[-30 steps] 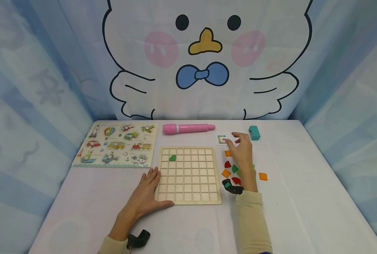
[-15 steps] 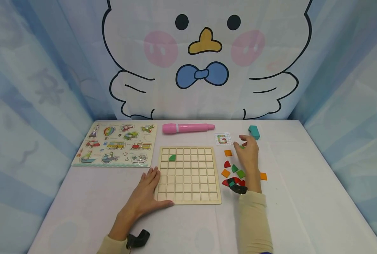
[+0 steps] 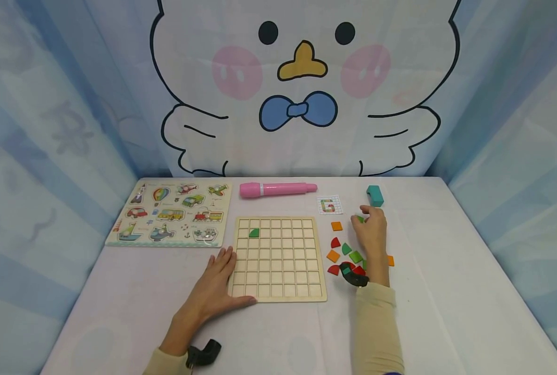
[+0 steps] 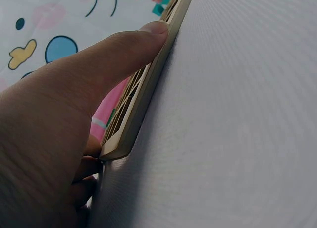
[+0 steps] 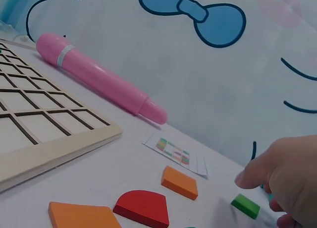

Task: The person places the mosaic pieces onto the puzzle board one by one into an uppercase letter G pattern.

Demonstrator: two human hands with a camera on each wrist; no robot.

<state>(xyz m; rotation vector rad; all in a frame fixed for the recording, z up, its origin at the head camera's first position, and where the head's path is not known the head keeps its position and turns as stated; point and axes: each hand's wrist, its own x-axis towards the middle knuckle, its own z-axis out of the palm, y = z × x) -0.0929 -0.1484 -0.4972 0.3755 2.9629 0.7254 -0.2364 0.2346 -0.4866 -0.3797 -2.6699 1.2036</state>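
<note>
My left hand [image 3: 217, 284] rests at the near left corner of a wooden grid board [image 3: 287, 299], thumb along the front edge and fingers along the left side. In the left wrist view that thumb [image 4: 129, 49] touches the board's rim. One green quarter-round tile [image 3: 254, 233] sits in the grid's second row from the back. Beyond the board's right side, my right hand [image 3: 372, 232] hovers beside a green tile [image 5: 246, 206], thumb forward and fingers loosely bent. The tile appears apart from the thumb in the right wrist view; the hand partly hides it in the head view.
Several loose tiles, including an orange square [image 3: 333, 255] and a red quarter-round [image 3: 335, 242], lie right of the board. A pattern card [image 3: 330, 205], a teal block [image 3: 375, 196] and a pink pen [image 3: 278, 190] lie behind. A vehicle picture puzzle [image 3: 165, 213] is at back left.
My right hand has moved from over the pattern card rightward and slightly nearer, uncovering the card and part of the green tile. The left hand and board have stayed put.
</note>
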